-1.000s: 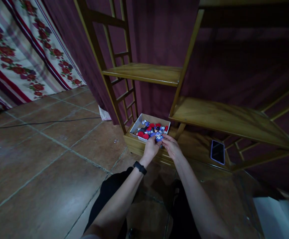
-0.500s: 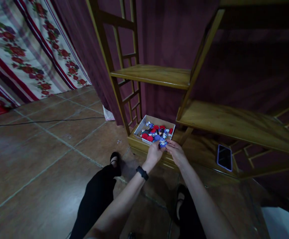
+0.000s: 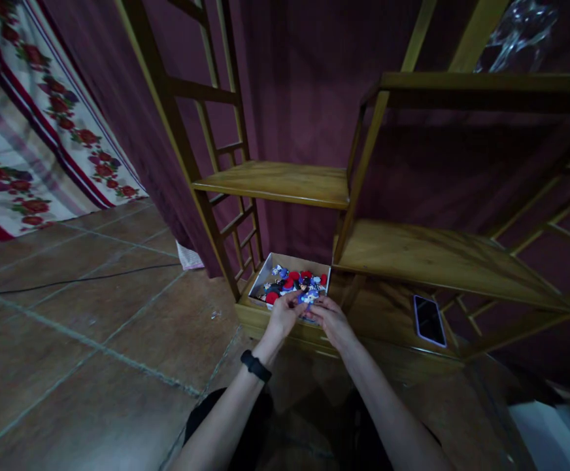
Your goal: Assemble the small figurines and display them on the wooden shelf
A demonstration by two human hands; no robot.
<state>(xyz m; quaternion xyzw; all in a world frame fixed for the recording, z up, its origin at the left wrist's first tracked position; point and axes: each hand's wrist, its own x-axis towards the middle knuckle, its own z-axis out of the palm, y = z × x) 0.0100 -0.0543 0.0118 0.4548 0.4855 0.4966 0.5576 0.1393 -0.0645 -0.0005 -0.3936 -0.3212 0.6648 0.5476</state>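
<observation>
From here I see the left hand (image 3: 284, 316) and right hand (image 3: 331, 319) both pinching the figurine (image 3: 309, 297) between them, at the near side of the box (image 3: 299, 261), its long axis unclear

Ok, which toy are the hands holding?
The purple-and-white toy, held between the left hand and right hand; the other toys lie in the box.

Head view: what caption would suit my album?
The left hand and right hand hold a small figurine by an open box of colourful pieces.
</observation>
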